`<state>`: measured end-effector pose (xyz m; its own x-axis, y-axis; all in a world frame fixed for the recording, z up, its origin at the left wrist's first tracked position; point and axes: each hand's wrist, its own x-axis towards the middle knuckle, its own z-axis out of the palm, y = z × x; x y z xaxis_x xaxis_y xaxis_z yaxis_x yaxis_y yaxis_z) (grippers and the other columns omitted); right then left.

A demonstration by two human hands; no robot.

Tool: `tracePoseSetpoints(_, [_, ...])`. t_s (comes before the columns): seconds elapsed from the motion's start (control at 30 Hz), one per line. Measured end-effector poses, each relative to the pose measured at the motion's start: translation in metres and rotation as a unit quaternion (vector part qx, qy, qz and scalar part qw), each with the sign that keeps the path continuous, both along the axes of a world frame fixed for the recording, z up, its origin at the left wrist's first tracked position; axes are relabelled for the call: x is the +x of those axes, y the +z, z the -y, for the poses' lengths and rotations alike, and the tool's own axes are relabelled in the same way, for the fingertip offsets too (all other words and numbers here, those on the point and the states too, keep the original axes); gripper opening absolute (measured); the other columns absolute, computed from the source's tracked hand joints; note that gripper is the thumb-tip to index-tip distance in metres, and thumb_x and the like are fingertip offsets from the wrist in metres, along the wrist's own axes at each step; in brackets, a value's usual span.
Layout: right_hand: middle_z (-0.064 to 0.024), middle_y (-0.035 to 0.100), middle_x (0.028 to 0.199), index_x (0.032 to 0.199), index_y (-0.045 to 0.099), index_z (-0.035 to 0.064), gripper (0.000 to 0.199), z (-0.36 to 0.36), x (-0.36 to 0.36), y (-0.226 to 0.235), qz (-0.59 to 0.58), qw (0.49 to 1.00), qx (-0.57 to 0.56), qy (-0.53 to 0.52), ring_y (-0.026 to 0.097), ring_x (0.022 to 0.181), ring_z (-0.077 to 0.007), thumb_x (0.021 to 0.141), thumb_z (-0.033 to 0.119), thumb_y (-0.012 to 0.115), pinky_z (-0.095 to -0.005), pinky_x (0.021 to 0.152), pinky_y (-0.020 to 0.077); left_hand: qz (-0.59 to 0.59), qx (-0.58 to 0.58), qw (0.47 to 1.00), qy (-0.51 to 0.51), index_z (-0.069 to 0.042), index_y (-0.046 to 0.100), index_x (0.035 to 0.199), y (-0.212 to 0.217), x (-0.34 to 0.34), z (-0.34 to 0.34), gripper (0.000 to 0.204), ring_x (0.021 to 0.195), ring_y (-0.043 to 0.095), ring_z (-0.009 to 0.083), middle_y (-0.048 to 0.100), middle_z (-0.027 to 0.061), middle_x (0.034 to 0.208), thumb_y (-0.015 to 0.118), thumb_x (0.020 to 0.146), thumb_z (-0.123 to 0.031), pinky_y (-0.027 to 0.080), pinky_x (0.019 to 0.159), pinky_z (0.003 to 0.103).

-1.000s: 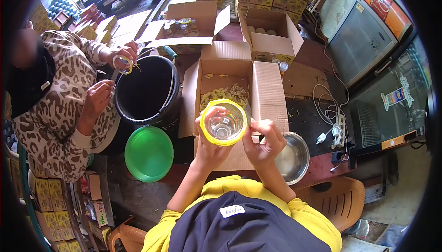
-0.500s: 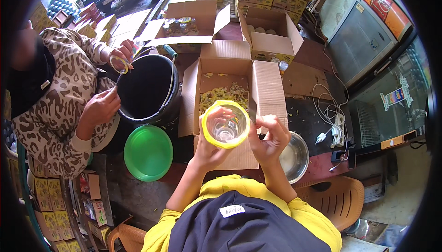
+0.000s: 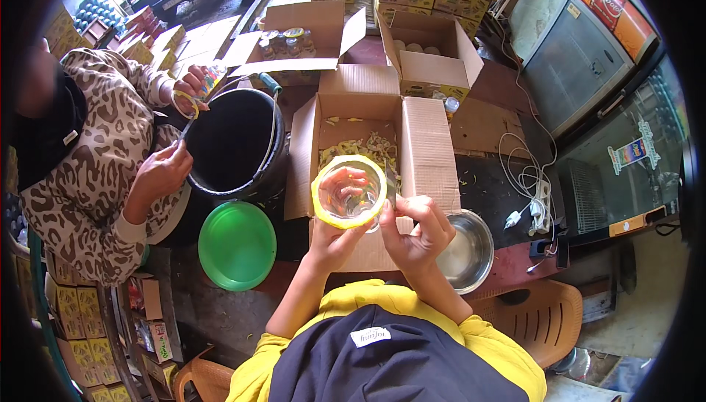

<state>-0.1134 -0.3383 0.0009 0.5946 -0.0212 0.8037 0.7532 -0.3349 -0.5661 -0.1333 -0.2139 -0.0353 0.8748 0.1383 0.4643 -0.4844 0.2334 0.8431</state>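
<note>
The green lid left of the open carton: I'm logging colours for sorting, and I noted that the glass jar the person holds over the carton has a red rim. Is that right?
Not quite. The head view shows the glass jar, held in the left hand over the open carton, with a yellow rim, not red. The green lid does lie left of the carton.

One jar (image 3: 350, 193), one bucket (image 3: 234, 143)

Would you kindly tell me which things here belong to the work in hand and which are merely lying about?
In use:
- clear jar with yellow rim, held in the left hand
- right hand, fingers at the jar's rim
- open carton of yellow scraps behind the jar

Lying about:
- steel bowl
- green lid
- black bucket
- white cable
</note>
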Motion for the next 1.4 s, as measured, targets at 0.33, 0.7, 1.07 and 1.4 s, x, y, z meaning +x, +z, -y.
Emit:
tracePoseSetpoints(0.33, [-0.0062,0.058,0.063,0.075,0.061,0.0038,0.017,0.001,0.004,0.001,0.015,0.999,-0.023,-0.02,0.057,0.054,-0.0155,0.063,-0.004,0.068,-0.0239,0.049,0.0461,0.029,0.102,0.993,0.054,-0.005,0.032,0.124,-0.004,0.003,-0.002,0.067,0.106,0.046,0.0205,0.041,0.0114,0.118,0.069,0.068,-0.004,0.039,0.087,0.032])
tracePoseSetpoints(0.7, [-0.0068,0.058,0.064,0.078,0.062,0.0026,0.019,0.011,0.008,0.005,-0.025,0.999,0.004,0.031,0.058,0.055,-0.0143,0.063,-0.006,0.067,-0.0226,0.05,0.0456,0.024,0.156,0.987,0.037,-0.002,0.032,0.124,0.002,0.001,-0.005,0.067,0.106,0.047,0.0208,0.042,0.0119,0.115,0.07,0.068,-0.005,0.04,0.085,0.032])
tracePoseSetpoints(1.07, [-0.0067,0.059,0.066,0.08,0.062,0.0023,0.02,0.013,0.008,0.005,-0.02,0.999,-0.01,0.024,0.059,0.056,-0.0132,0.063,-0.006,0.068,-0.0224,0.052,0.0462,0.029,0.156,0.987,0.01,-0.003,0.032,0.123,0.003,0.0,-0.005,0.068,0.107,0.047,0.0211,0.042,0.0123,0.115,0.07,0.067,-0.006,0.039,0.087,0.032])
tracePoseSetpoints(1.4, [-0.0034,0.055,0.062,0.075,0.058,0.0015,0.016,0.012,0.012,0.005,-0.087,0.992,0.058,0.074,0.052,0.054,-0.0071,0.064,-0.005,0.067,-0.0171,0.046,0.0369,-0.076,-0.089,0.984,-0.133,-0.002,0.029,0.126,0.002,-0.002,0.001,0.061,0.108,0.045,0.0193,0.042,0.0129,0.118,0.062,0.076,-0.012,0.037,0.091,0.033])
